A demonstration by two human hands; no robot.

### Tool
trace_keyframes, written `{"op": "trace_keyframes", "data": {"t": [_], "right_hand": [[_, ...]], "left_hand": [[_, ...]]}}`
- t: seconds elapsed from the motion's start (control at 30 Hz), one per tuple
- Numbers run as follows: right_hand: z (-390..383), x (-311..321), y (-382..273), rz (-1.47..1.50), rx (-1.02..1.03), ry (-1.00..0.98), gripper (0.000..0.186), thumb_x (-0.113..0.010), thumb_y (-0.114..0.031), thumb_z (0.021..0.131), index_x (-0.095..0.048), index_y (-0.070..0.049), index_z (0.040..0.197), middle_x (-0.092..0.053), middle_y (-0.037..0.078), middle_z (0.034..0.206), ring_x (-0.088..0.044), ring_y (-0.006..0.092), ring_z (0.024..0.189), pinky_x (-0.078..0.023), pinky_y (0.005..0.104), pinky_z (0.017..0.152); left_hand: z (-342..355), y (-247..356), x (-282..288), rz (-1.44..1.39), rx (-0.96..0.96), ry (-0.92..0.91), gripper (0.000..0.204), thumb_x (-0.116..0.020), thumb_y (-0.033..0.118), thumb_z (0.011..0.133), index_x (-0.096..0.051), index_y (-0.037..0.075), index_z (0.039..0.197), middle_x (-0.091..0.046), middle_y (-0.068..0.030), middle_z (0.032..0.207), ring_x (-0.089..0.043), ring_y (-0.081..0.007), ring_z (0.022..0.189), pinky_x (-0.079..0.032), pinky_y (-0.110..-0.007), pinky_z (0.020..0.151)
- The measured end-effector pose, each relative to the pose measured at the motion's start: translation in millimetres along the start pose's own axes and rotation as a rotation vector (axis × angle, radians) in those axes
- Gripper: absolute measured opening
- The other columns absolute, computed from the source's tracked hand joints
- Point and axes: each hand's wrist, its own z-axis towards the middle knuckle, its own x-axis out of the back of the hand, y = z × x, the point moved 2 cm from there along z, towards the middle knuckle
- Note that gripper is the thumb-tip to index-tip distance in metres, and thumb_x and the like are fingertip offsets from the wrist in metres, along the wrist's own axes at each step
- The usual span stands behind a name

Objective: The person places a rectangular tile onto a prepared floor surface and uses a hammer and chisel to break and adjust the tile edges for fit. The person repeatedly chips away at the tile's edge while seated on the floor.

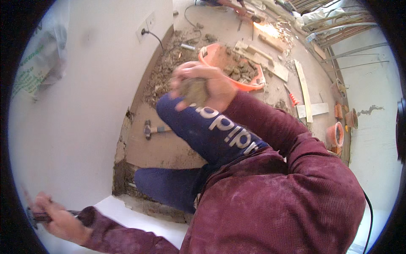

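My right hand (211, 80) is raised above my knee, its fingers curled round a rough greyish-brown lump of rubble (195, 90). Just beyond it, an orange rubber bucket (257, 86) holds broken rubble (240, 71). At the far lower left, my left hand (59, 218) is closed round a dark handle-like object (42, 217) beside the white wall; blur and the picture's rim hide what kind it is. A hammer (148, 129) with a wooden and blue handle lies on the floor between my legs and the wall.
Loose debris (163, 74) lines the wall base below a plugged-in socket (145, 31). Sparks (270, 29) fly near another person's hands at the back. Wooden boards (303, 91), a red-handled tool (292, 96) and small orange buckets (335, 134) lie to the right.
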Motion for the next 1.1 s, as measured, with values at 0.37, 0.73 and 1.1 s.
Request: {"op": "trace_keyframes", "data": {"t": [0.37, 0.73, 1.1], "right_hand": [[5, 217, -78, -1.932, 0.4, 0.742, 0.048, -0.062, -0.04, 0.081, -0.06, 0.001, 0.106, -0.06, 0.02, 0.107, -0.054, 0.0341, 0.108, -0.042, 0.0408, 0.092], [58, 96, 106, -2.033, 0.242, -0.118, 0.055, -0.059, -0.036, 0.077, -0.053, -0.014, 0.127, -0.035, 0.02, 0.141, -0.031, 0.0395, 0.132, -0.031, 0.0616, 0.099], [67, 53, 258, -1.7, -0.032, -1.05, 0.031, -0.062, -0.029, 0.07, -0.062, -0.007, 0.092, -0.063, 0.015, 0.093, -0.06, 0.033, 0.093, -0.048, 0.048, 0.079]], "left_hand": [[78, -82, 25, 0.563, -0.15, 0.266, 0.077, -0.063, 0.058, 0.078, -0.047, 0.005, 0.131, -0.054, -0.0109, 0.128, -0.057, -0.0258, 0.108, -0.046, -0.034, 0.09], [84, -76, 35, 0.788, -0.093, 0.235, 0.087, -0.071, 0.06, 0.068, -0.043, 0.011, 0.135, -0.055, -0.0046, 0.129, -0.06, -0.0203, 0.102, -0.046, -0.035, 0.09], [82, -69, 34, 0.875, 0.008, 0.249, 0.074, -0.076, 0.051, 0.07, -0.051, 0.01, 0.126, -0.056, -0.0083, 0.125, -0.059, -0.0236, 0.105, -0.049, -0.036, 0.089]]}}
